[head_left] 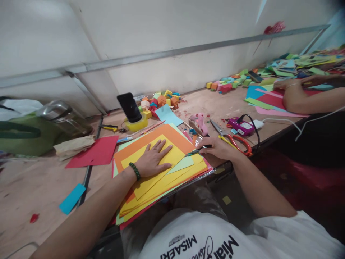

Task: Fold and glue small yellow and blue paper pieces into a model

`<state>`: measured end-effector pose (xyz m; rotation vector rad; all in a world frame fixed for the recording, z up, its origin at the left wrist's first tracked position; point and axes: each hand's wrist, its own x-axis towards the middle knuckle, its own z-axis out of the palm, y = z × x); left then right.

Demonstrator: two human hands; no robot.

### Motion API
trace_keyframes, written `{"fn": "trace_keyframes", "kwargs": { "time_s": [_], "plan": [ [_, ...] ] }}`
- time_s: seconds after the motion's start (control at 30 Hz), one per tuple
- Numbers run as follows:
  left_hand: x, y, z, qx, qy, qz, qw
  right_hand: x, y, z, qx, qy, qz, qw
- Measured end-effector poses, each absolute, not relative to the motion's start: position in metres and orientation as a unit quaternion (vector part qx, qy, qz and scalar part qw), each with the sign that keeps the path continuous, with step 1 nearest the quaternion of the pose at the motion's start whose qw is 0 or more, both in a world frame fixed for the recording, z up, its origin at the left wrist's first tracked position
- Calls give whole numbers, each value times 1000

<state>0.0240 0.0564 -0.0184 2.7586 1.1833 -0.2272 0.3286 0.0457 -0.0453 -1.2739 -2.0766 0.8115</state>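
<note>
My left hand [153, 158] lies flat with spread fingers on a yellow paper sheet [142, 187], a green bead bracelet at its wrist. Under that sheet are an orange sheet [178, 138], a pale green piece [184, 164] and a stack of yellow, green and red sheets. In my right hand [218, 148] is a small pair of dark scissors [196, 151], fingers closed round the handles. Their tip points left and touches or hovers just over the yellow sheet's right corner; I cannot tell which.
Behind the paper are a phone [129, 107] on a tape roll [134, 123], folded paper cubes [161, 100] and a pink glue gun [201, 124]. Orange-handled scissors [242, 142] and a purple power strip [240, 126] lie right. Another person's arm [299, 95] rests farther right. Red paper [97, 153] lies left.
</note>
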Motion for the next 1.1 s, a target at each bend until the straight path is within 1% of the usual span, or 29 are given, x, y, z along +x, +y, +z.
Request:
{"fn": "trace_keyframes", "kwargs": {
  "time_s": [0.23, 0.5, 1.1],
  "plan": [
    [24, 57, -18, 915, 391, -72, 68, 326, 40, -52, -455, -787, 288, 302],
    [26, 55, -16, 913, 395, -74, 77, 318, 32, -41, -464, -795, 276, 276],
    [24, 56, -18, 912, 393, -75, 90, 308, 22, -48, -450, -805, 268, 279]
  ]
}}
